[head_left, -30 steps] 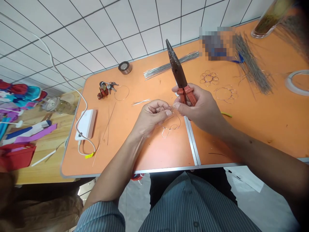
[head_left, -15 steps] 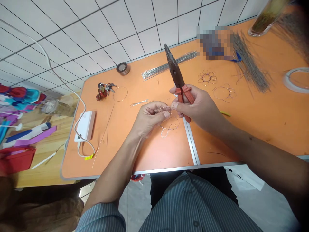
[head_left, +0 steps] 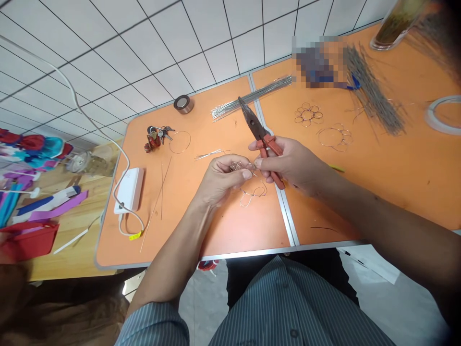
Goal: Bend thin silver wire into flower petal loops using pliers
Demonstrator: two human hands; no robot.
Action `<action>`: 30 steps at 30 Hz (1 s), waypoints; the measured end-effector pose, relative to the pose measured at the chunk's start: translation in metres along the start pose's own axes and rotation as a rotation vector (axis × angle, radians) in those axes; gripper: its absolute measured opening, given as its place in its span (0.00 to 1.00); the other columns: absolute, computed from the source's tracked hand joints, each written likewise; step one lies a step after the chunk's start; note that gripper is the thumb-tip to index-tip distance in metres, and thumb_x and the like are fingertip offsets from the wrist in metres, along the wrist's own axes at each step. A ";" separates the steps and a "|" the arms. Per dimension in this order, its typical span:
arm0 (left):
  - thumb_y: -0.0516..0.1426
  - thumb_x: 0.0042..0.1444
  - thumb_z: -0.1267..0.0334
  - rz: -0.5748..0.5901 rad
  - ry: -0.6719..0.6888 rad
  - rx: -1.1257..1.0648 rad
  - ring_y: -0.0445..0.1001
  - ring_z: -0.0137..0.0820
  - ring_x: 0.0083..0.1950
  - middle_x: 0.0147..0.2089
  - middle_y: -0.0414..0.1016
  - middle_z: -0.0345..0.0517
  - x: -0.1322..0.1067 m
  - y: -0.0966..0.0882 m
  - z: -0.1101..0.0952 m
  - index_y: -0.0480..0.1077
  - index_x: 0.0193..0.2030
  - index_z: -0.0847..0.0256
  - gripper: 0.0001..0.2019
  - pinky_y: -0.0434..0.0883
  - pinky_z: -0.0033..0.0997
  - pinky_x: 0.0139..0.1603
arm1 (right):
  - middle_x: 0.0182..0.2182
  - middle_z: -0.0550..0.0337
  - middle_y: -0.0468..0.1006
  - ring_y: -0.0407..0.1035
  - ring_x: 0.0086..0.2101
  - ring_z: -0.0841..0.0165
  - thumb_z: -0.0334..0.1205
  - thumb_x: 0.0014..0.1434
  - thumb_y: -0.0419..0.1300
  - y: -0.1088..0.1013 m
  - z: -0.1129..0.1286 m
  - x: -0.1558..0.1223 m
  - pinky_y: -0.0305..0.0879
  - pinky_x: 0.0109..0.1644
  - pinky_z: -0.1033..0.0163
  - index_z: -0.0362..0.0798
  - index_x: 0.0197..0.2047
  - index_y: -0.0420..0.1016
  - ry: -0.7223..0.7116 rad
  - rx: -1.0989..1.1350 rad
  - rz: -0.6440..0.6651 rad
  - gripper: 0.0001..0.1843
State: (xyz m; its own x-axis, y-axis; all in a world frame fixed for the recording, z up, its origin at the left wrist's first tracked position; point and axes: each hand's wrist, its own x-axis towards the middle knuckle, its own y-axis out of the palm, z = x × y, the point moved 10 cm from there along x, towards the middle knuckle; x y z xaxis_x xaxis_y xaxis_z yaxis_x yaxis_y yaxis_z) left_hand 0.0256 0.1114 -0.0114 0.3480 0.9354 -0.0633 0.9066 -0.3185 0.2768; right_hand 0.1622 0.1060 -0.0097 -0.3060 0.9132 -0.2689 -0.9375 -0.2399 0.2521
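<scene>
My left hand (head_left: pixel 219 179) pinches a thin wire flower piece (head_left: pixel 252 191) just above the orange table (head_left: pixel 223 221); loops of it hang below the fingers. My right hand (head_left: pixel 291 163) is closed round the red handles of rusty long-nose pliers (head_left: pixel 256 129), jaws pointing up and to the left, away from me. Its thumb and forefinger also touch the wire at the point where my left fingers hold it.
Two finished wire flowers (head_left: pixel 309 114) (head_left: pixel 333 137) lie to the right. A bundle of straight wires (head_left: pixel 252 96), a tape roll (head_left: pixel 183 104), keys (head_left: pixel 155 134), a white power bank (head_left: pixel 128 189) with cable and loose wires lie around. A dark wire bundle (head_left: pixel 374 103) is at far right.
The pliers have tipped from nearly upright to a lower slant pointing left. My right hand sank a little toward the table. The left hand kept its pinch on the wire.
</scene>
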 end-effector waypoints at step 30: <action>0.80 0.44 0.57 -0.138 0.267 -0.023 0.57 0.17 0.17 0.24 0.70 0.30 0.008 -0.046 -0.045 0.73 0.33 0.59 0.21 0.57 0.23 0.20 | 0.30 0.63 0.75 0.61 0.25 0.69 0.53 0.70 0.65 0.001 0.015 -0.021 0.58 0.36 0.58 0.51 0.42 0.75 0.002 -0.459 0.139 0.14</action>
State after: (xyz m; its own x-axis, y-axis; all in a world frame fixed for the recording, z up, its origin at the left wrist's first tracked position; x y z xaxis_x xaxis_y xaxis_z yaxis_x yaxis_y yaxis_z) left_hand -0.0239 0.1403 0.0185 0.1436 0.9779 0.1520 0.9344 -0.1846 0.3046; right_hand 0.1702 0.0915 0.0101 -0.4339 0.8614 -0.2640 -0.8636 -0.4811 -0.1508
